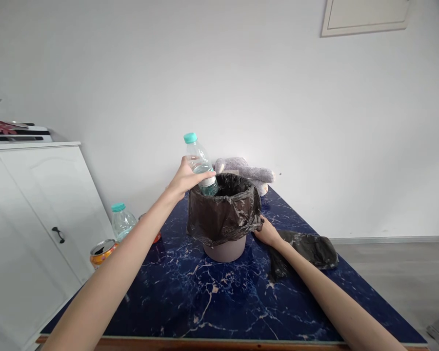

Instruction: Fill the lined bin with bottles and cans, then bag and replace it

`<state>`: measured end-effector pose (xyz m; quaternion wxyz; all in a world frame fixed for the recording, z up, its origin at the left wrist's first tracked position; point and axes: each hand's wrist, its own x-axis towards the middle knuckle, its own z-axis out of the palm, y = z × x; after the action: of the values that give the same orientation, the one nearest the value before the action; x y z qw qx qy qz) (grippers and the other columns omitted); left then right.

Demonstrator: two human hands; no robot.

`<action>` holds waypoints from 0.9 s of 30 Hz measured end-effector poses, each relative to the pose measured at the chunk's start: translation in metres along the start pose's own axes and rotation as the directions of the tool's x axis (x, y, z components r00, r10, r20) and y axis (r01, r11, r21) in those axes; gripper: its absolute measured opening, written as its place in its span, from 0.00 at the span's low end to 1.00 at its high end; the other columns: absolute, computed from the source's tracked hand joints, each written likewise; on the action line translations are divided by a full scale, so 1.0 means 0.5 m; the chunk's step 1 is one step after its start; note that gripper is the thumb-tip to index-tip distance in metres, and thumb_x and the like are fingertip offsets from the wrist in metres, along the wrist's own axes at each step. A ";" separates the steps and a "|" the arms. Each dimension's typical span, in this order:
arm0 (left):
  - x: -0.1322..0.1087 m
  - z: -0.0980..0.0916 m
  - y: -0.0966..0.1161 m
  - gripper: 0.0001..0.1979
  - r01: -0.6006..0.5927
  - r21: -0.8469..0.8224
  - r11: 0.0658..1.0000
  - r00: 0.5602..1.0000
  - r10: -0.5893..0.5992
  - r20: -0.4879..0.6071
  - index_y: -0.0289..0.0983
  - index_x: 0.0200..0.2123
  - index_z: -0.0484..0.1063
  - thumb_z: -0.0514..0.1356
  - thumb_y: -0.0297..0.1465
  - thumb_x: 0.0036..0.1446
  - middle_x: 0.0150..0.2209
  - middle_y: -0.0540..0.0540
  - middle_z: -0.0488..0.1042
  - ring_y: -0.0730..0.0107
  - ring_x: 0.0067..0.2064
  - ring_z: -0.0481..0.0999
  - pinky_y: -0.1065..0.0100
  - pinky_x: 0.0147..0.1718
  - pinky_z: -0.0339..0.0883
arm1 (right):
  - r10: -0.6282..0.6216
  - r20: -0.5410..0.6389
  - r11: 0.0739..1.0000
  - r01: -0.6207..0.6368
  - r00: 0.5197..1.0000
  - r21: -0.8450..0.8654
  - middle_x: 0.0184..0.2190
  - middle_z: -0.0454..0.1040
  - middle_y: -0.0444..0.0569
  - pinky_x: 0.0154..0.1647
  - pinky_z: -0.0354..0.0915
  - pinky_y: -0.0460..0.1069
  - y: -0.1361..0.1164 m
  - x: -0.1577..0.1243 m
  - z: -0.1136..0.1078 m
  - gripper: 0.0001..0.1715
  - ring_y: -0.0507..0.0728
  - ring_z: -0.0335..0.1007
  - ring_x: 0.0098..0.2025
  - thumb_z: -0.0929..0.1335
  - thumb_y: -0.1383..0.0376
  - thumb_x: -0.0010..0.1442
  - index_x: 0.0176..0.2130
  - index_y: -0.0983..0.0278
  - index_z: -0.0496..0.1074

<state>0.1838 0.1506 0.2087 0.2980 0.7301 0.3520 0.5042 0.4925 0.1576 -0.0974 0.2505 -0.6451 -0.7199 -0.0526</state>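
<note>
My left hand (186, 178) is closed around a clear plastic bottle (201, 158) with a turquoise cap. The bottle is tilted, its base at the left of the bin's mouth and some clear liquid inside. The trash bin (225, 251) is mauve-grey and stands upright, lined with a black garbage bag (223, 217) folded over its rim. Low on the bin's right side, my right hand (267, 231) rests against the bag's overhang, its fingers largely hidden.
Left of the bin, partly behind my left forearm, are another turquoise-capped bottle (122, 222), an orange can (103, 251) and a red can (157, 237). A plush toy (256, 173) lies behind the bin. More black plastic bag (310, 248) lies on the blue marbled table (212, 302).
</note>
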 end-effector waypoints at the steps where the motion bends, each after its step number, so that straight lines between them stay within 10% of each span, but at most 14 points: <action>1: 0.006 -0.001 -0.007 0.41 0.008 0.004 1.000 1.000 -0.008 0.004 0.41 0.57 0.61 0.79 0.36 0.45 0.55 0.40 0.77 0.49 0.58 0.79 0.49 0.56 0.75 | -0.001 -0.001 1.000 0.001 1.000 0.002 0.62 0.73 0.55 0.59 0.73 0.64 -0.001 -0.001 -0.002 0.22 0.63 0.74 0.58 0.71 0.56 0.72 0.61 0.61 0.73; 12: 0.022 -0.009 -0.039 0.44 0.038 0.221 0.975 0.978 -0.082 0.192 0.41 0.57 0.65 0.81 0.43 0.40 0.57 0.32 0.79 0.41 0.63 0.77 0.45 0.58 0.73 | 0.012 -0.009 1.000 -0.012 1.000 0.006 0.61 0.73 0.55 0.59 0.73 0.63 -0.014 -0.008 -0.016 0.20 0.63 0.74 0.58 0.71 0.57 0.73 0.60 0.62 0.74; 21: 0.013 -0.019 -0.047 0.26 -0.062 0.393 0.917 0.993 0.016 0.120 0.40 0.57 0.67 0.61 0.50 0.65 0.60 0.34 0.78 0.51 0.60 0.80 0.53 0.57 0.75 | 0.015 -0.005 1.000 -0.015 1.000 -0.013 0.60 0.74 0.54 0.58 0.74 0.62 -0.023 -0.010 -0.021 0.19 0.62 0.75 0.57 0.71 0.57 0.73 0.59 0.61 0.74; 27: 0.016 -0.135 -0.044 0.22 -0.112 0.675 0.730 0.993 0.108 0.048 0.40 0.51 0.73 0.59 0.49 0.62 0.60 0.35 0.77 0.47 0.64 0.74 0.50 0.67 0.64 | 0.001 -0.012 1.000 -0.001 1.000 0.000 0.61 0.74 0.54 0.58 0.73 0.63 -0.020 -0.010 -0.019 0.19 0.62 0.75 0.58 0.71 0.57 0.73 0.59 0.62 0.74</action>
<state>0.1174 0.1752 0.2168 -0.0168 0.8093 0.4662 0.3568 0.4857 0.1477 -0.0889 0.2548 -0.6453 -0.7180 -0.0563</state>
